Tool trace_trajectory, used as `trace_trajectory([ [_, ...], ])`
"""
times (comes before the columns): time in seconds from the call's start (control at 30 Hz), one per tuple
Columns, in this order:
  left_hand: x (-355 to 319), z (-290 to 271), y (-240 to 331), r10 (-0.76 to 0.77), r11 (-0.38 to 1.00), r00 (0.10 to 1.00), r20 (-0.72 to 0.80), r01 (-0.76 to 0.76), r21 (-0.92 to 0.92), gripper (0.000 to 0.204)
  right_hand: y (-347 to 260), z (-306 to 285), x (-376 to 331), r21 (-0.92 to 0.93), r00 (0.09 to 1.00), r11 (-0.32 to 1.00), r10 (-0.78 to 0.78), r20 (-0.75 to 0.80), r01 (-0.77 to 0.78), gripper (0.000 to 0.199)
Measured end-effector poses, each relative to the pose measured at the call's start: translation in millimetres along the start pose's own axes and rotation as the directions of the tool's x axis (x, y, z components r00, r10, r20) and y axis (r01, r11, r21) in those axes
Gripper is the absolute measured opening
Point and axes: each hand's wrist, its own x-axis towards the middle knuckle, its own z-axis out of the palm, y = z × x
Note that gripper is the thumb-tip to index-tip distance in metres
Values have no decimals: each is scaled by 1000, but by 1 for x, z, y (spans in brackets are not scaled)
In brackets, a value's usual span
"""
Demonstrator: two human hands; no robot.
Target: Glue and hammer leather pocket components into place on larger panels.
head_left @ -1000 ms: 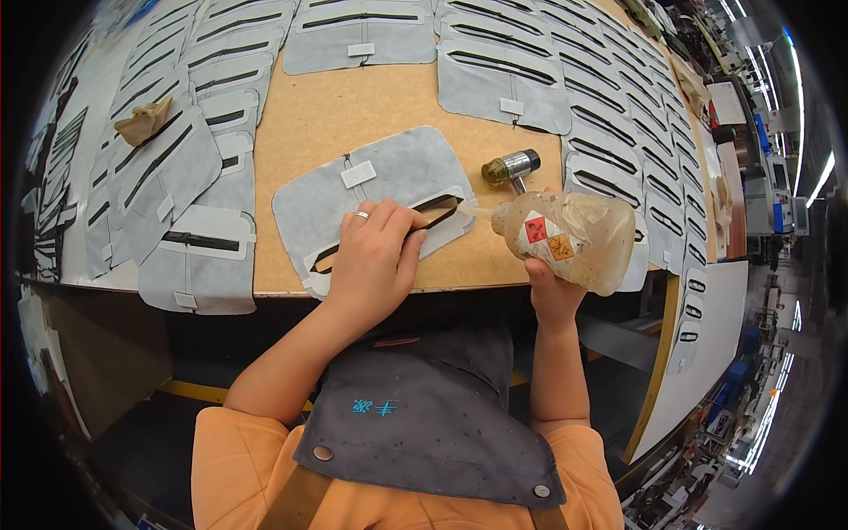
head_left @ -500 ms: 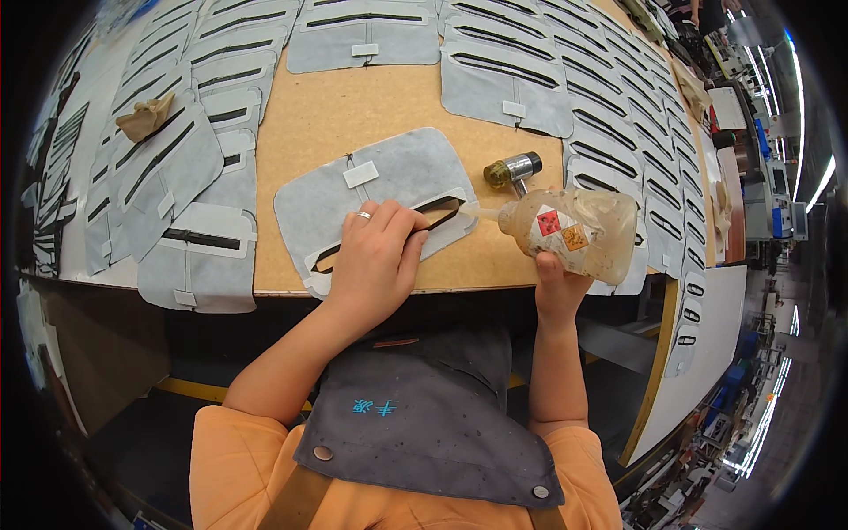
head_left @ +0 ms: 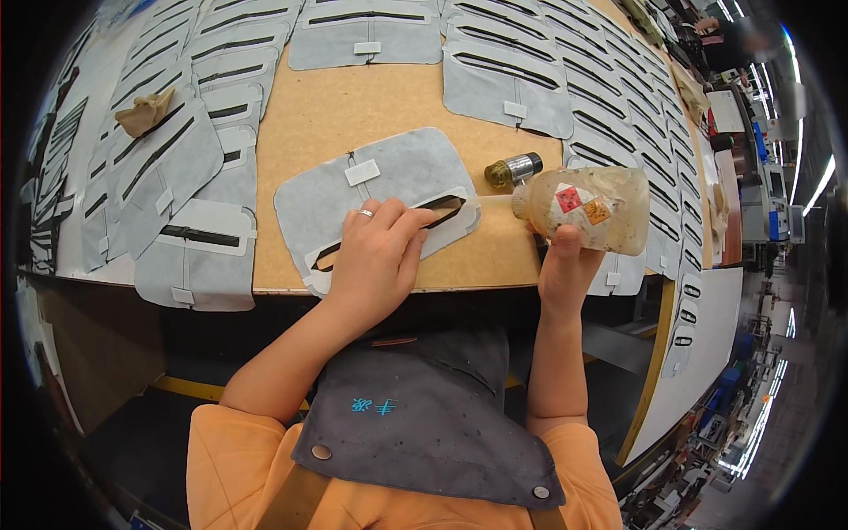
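A grey panel [head_left: 397, 163] with a dark-edged slot lies tilted at the table's near edge, a small white tag fixed to its upper part. My left hand [head_left: 375, 252] rests on it over the slot, thumb and index finger apart, grasping nothing that I can see. With my right hand [head_left: 570, 274] I hold a cloudy squeeze bottle [head_left: 609, 208] tipped sideways. Its thin nozzle points left, at the slot's right end; whether the tip touches the panel I cannot tell. Just behind the bottle lies a mallet [head_left: 512, 170] with a yellowish and metal head, its handle mostly hidden.
Overlapping rows of similar slotted grey panels [head_left: 503, 84] cover the table's back and right side. More panels [head_left: 199, 265] lie at left, some hanging over the front edge, with a crumpled tan cloth [head_left: 144, 113] on top. Another person [head_left: 738, 44] stands at the far right.
The bottle has shifted slightly right and up with my right hand, its nozzle now more level. My left hand stays on the panel, its index finger reaching a little farther along the slot.
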Motion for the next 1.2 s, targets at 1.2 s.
trace_trajectory([
  [1.2,4,-4,1,-39,999,998,57,39,-11,18,-30,-23,23,42,974,992,-113,-199,123,67],
])
